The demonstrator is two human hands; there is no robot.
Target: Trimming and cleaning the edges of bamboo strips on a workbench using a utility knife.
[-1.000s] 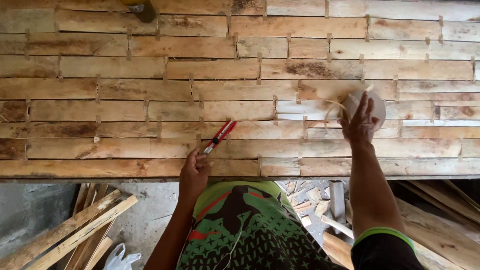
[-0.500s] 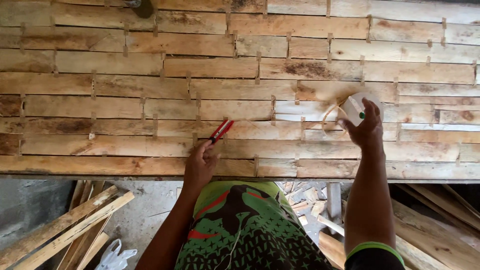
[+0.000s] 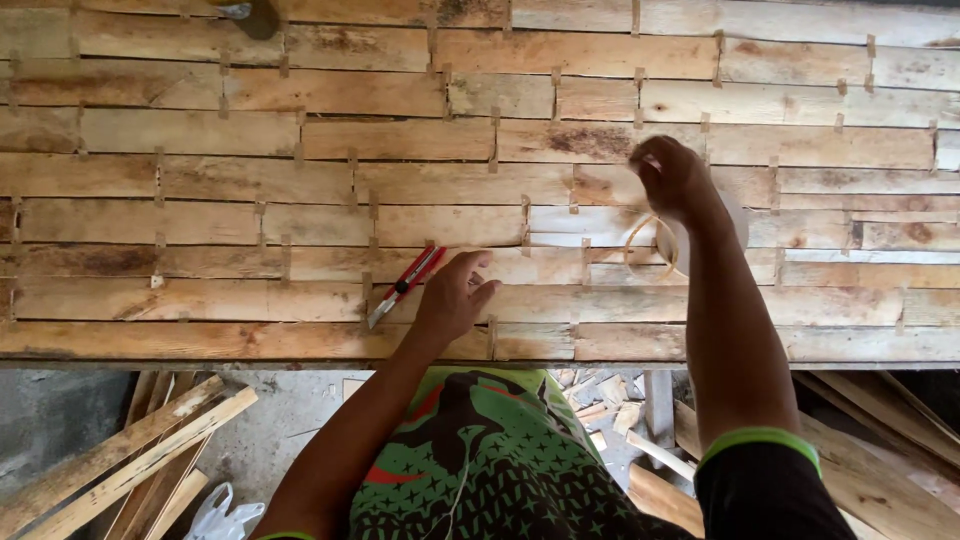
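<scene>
Below the worktop's near edge, offcuts (image 3: 120, 470) of pale timber lie heaped on the floor to the left, with a crumpled white bag (image 3: 215, 512) beside them, and more scraps (image 3: 620, 415) scattered under the middle and right. A person in a green, black and red patterned shirt (image 3: 480, 460) leans over the edge, both forearms stretched forward.

On the worktop (image 3: 200, 340), a broad panel of short wooden slats laid in staggered rows and joined by small strips of tape, the left hand (image 3: 452, 297) rests palm down near the front edge. Its fingers lie spread and nearly flat on the slats, closed on nothing. Just left of the fingertips, touching or almost touching them, lies a red utility knife (image 3: 405, 284), tilted with its blade end toward the near edge.

Farther in and to the right, the right hand (image 3: 672, 180) is curled over a roll of tape (image 3: 665, 245), which stands against the slats under the wrist. How tightly the fingers close on the roll cannot be told, since the hand itself hides the grip. A pale, whitish slat runs leftward from the roll.

At the far edge, top left, a dark tool (image 3: 250, 15) is partly cut off by the frame.
</scene>
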